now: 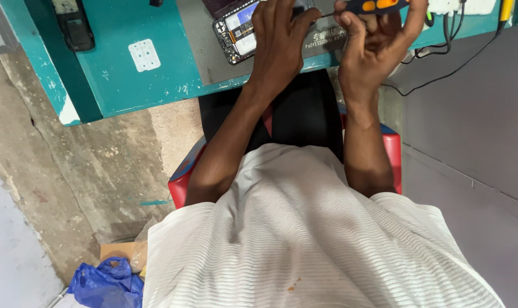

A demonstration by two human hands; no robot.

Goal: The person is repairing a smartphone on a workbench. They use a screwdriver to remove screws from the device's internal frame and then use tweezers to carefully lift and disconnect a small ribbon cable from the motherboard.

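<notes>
A teal painted desk [156, 80] with chipped edges stands over a rough concrete floor, and a grey work mat [202, 51] lies on it. The left hand [279, 43] presses down with spread fingers on an opened phone [236, 31] lying on the mat, pinning its bared circuit side upward. Just beside it, the right hand [373, 48] is clenched around a screwdriver [376, 5] with a dark blue and orange handle, its thin shaft pointing toward the phone. The phone looks light, stiff and fragile with its insides bared; holding it by the frame edges seems safest. The screwdriver is light, and its handle looks easy to grip. Right of the right hand, black cables [447, 63] trail off the desk. Far left of the left hand lies a dark handset [73, 23]. Below the forearms a red chair [182, 179] shows, and a blue bag [108, 285] lies on the floor.
</notes>
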